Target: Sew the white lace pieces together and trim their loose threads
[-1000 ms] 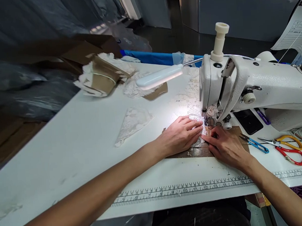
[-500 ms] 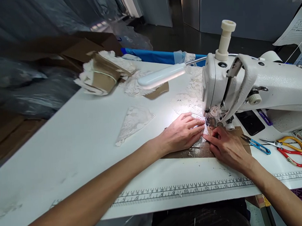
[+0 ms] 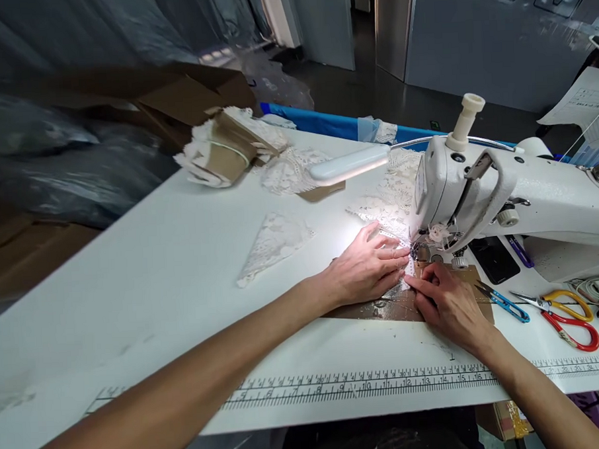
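Observation:
White lace fabric [image 3: 385,204] lies under the needle area of a white sewing machine [image 3: 441,185] and runs back behind it. My left hand [image 3: 368,264] rests flat on the lace just left of the presser foot, fingers stretched toward it. Close by on the right, my right hand [image 3: 444,297] has its fingers bent in, and the tip of one digit touches the lace's near edge at the foot. Its grip on that edge is partly hidden. Brown tape [image 3: 373,310] covers the tabletop below both hands. A lit lamp [image 3: 349,166] shines over the lace.
Blue thread snips [image 3: 506,305], scissors with red and yellow handles [image 3: 566,309] and a black phone [image 3: 494,259] lie at the right. A triangular lace piece [image 3: 275,245] and a tied lace bundle [image 3: 227,148] are leftward. A ruler strip [image 3: 356,385] follows the front edge.
The camera view has shifted, so the machine and table sit slightly lower in the picture. Both hands stay at the presser foot, with little visible movement of the lace.

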`<state>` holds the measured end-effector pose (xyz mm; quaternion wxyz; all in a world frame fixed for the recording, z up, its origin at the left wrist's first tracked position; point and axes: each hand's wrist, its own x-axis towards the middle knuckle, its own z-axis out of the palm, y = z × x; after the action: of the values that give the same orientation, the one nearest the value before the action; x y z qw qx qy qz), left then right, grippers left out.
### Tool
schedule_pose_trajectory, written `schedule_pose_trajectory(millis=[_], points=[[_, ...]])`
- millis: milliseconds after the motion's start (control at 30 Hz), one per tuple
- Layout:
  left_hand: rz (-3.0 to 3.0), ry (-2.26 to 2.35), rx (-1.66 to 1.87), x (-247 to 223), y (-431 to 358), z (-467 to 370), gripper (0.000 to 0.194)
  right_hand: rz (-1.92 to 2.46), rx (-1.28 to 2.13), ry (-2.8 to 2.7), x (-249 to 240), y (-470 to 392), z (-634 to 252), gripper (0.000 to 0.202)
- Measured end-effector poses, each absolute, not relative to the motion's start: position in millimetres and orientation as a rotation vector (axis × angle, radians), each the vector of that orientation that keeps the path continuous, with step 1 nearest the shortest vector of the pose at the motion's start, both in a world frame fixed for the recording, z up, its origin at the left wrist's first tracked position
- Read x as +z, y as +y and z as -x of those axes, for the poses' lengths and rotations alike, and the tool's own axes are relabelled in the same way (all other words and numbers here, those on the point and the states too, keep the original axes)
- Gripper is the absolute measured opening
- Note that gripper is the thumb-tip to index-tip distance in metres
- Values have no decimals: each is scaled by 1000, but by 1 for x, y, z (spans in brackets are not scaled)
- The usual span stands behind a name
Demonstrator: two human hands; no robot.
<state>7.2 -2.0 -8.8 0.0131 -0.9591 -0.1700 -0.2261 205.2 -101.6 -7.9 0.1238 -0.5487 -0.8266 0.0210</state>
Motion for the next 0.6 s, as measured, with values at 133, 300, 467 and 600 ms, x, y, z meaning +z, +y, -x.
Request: schedule_pose_trajectory(millis=[133, 300, 467, 600], points=[[3001, -530, -699, -8, -2, -7, 26, 1592, 48, -2399, -9, -102, -205, 34], [3042, -563, -707, -7, -4, -7, 28, 1587, 56, -2383, -11, -101, -208, 32], [3005, -580, -653, -7, -8, -10, 34, 1550, 71, -2374, -11, -100, -211, 31], [2949, -600, -663, -11, -10, -11, 35, 1571, 59, -2387, -9, -100, -210, 31]])
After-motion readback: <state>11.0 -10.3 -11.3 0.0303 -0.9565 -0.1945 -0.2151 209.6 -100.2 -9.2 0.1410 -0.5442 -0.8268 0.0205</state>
